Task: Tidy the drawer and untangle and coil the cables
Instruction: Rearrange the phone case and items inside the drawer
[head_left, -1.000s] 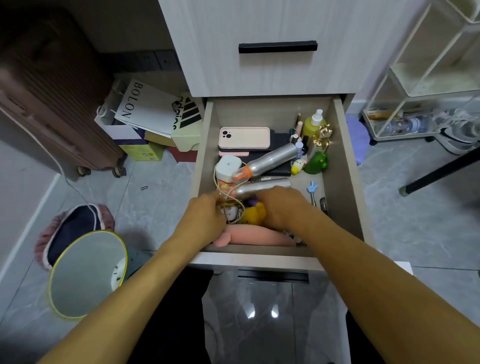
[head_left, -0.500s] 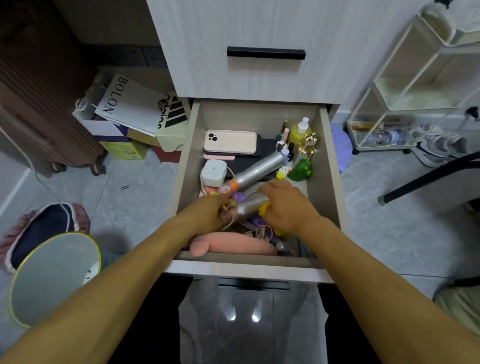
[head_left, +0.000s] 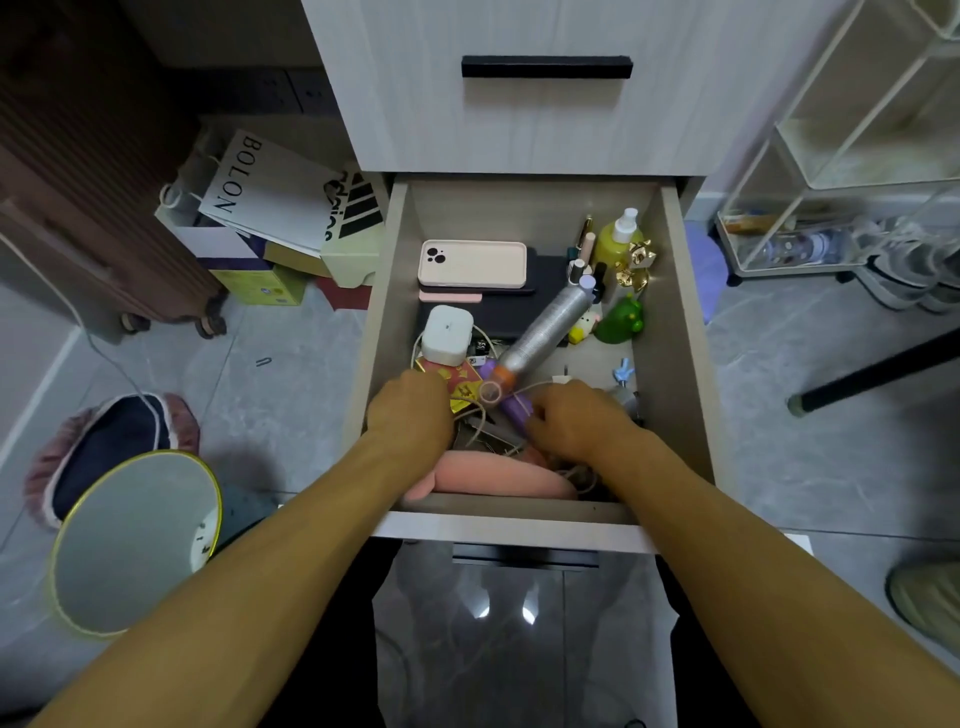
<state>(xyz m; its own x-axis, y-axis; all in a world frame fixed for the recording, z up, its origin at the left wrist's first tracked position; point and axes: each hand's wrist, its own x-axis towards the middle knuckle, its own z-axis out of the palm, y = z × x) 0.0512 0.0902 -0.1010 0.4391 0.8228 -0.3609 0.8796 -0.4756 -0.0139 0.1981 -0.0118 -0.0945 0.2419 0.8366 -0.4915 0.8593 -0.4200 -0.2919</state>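
Both hands work inside the open drawer (head_left: 680, 291), toward its near end. The left hand (head_left: 410, 415) lies knuckles-up with its fingers curled downward into the clutter; what those fingers hold, if anything, is hidden, so its state cannot be told. The right hand (head_left: 571, 421) is likewise knuckles-up, and a thin pale cable (head_left: 524, 389) runs from under its fingers leftward across the gap between the hands; whether the fingers pinch the cable cannot be told. Between the hands lie a purple cylinder (head_left: 511, 402), a loop of the cable and small dark items too blurred to identify. Directly behind the left hand sits a red and gold packet (head_left: 460, 382), and beyond it a white charger block (head_left: 447, 335) with a pale cord (head_left: 415, 348) curving round its left side. A silver spray can (head_left: 545, 327) with an orange collar lies diagonally, its capped end near the gap between the hands and its far end pointing away to the right. Below both hands, against the drawer's front wall, rests a pink soft item (head_left: 488, 475), with more tangled cord (head_left: 576, 475) just right of it. Farther back lie a phone in a pink case (head_left: 472, 263) on dark flat items, a yellow spray bottle (head_left: 615, 241), a gold bow (head_left: 636, 265) and a green figurine (head_left: 621, 322). Left of the drawer, on the floor, stands a waste bin (head_left: 130, 540).
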